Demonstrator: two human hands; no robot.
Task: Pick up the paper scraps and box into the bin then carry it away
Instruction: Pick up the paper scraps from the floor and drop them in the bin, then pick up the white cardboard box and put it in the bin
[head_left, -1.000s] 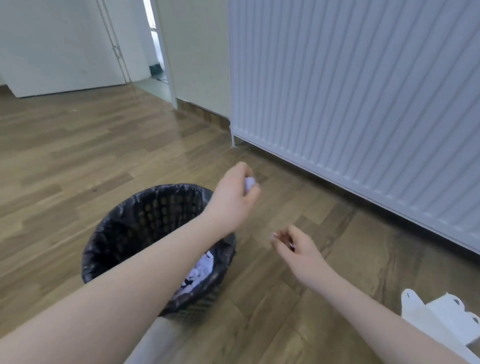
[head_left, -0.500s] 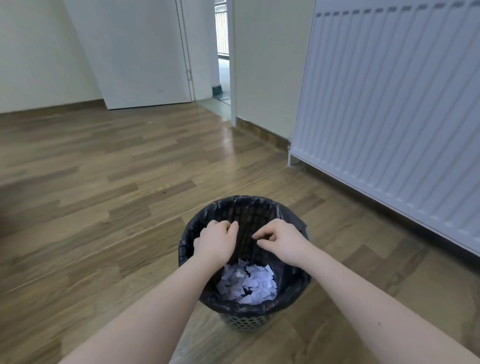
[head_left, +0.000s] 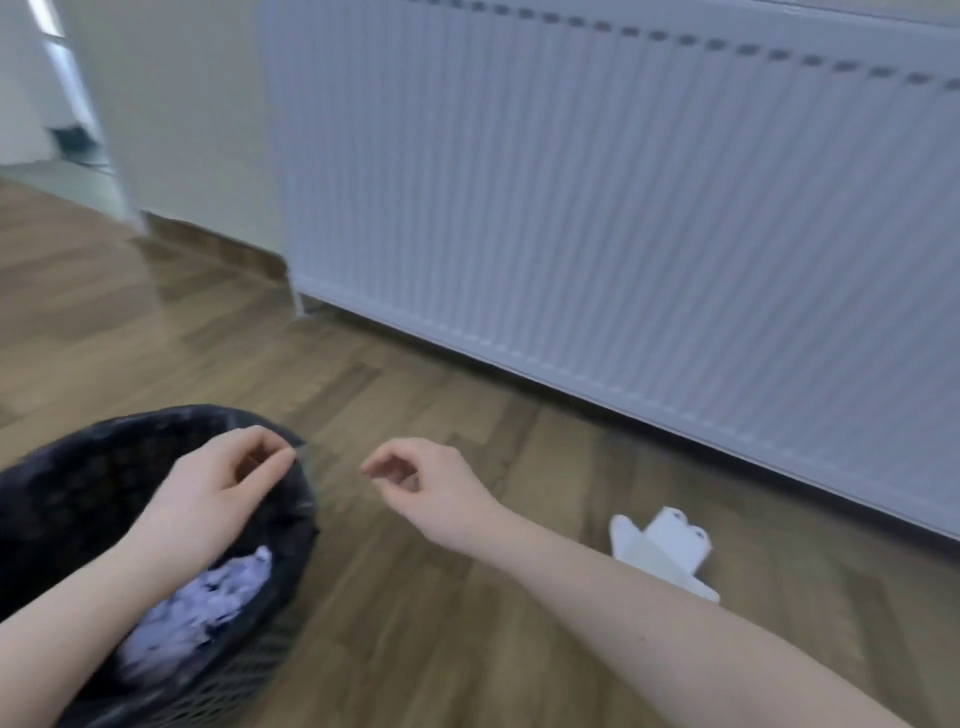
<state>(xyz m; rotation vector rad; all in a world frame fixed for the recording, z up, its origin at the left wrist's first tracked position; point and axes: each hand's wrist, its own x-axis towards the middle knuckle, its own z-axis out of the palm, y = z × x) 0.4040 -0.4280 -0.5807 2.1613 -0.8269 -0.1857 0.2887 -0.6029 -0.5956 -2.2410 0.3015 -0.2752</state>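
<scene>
Down left, black-lined mesh bin (head_left: 78, 499) holds white paper scraps (head_left: 208, 597). Flattened white box (head_left: 662, 551) lies near radiator (head_left: 623, 234), long axis diagonal. Left hand (head_left: 218, 493), right hand (head_left: 431, 488) loosely curled, empty.

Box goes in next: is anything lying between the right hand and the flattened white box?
Nothing visible does. Only bare wood floor separates the right hand from the flattened white box by the radiator.

Hands (head_left: 218, 493) over bin (head_left: 62, 499), box (head_left: 662, 551) aside
</scene>
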